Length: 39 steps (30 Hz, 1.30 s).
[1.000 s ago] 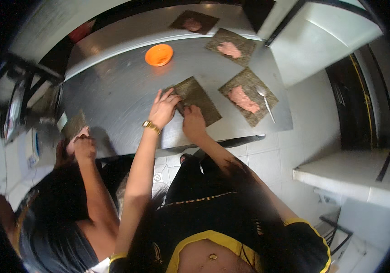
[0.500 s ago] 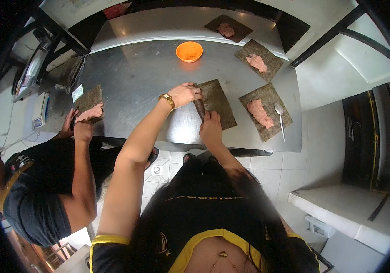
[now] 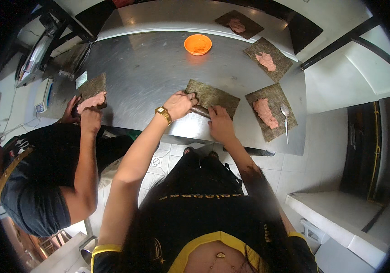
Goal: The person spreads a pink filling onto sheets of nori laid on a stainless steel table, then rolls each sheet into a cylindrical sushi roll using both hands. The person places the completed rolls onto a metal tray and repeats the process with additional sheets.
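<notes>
A dark sheet (image 3: 217, 93) lies right of the middle of the worktop (image 3: 145, 68), by its near edge, its closest side turned up into a rolled edge (image 3: 200, 110). That roll's long axis runs from the left hand to the right, sloping slightly toward the near edge on the right; the flat remainder stretches away beyond the fingers, toward the far edge. The left hand (image 3: 180, 105) has its fingers curled over the left end, and the right hand (image 3: 222, 123) grips the right end; neither is nearer, since both touch it. Whether anything is wrapped inside is hard to tell, as the fingers cover the ends.

The sheet is thin, fibrous and greenish brown, the worktop smooth brushed metal. Toward the right edge, a similar square sheet (image 3: 274, 98) carries a rough, moist-looking slab of pink paste (image 3: 265, 113), a shiny metal spoon (image 3: 286, 119) beside it. A round orange bowl (image 3: 198, 52) sits near the far edge. At the left, a co-worker's hand (image 3: 91, 119) touches another pink-spread sheet (image 3: 97, 85).
</notes>
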{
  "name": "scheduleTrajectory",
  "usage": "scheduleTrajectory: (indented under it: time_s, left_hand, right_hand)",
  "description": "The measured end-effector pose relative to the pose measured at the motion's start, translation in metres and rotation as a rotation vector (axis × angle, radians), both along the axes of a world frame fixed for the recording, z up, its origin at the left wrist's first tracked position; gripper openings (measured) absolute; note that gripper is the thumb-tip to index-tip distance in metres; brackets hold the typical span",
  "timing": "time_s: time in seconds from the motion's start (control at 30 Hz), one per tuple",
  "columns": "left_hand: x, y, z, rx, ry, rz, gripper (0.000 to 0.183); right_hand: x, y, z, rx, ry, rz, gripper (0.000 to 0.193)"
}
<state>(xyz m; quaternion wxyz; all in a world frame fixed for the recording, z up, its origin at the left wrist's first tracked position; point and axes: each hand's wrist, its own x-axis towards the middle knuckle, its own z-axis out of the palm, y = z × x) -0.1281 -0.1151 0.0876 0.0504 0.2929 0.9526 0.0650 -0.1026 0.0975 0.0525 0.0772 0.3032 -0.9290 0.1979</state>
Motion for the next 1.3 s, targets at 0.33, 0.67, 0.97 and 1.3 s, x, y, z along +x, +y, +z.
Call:
scheduleTrajectory:
  time_s: [0.33,0.67,0.97,1.3]
  left_hand:
    - [-0.002,-0.015,-0.005,0.029,-0.039,-0.016,0.033]
    - [-0.001,-0.01,0.009,-0.035,-0.147,0.044,0.035]
    - [0.023,-0.01,0.008,0.044,-0.109,0.135,0.036]
    - [0.018,-0.013,0.007,-0.01,-0.145,0.169,0.028]
  right_hand:
    - [-0.009,-0.021,-0.01,0.076,-0.031,0.019,0.028]
    - [0.0,0.033,0.011,0.203,-0.132,-0.013,0.029]
    - [-0.017,0.028,0.016,0.049,-0.144,0.137,0.037]
    - [-0.025,-0.014,-0.013,-0.144,-0.3,0.238,0.029]
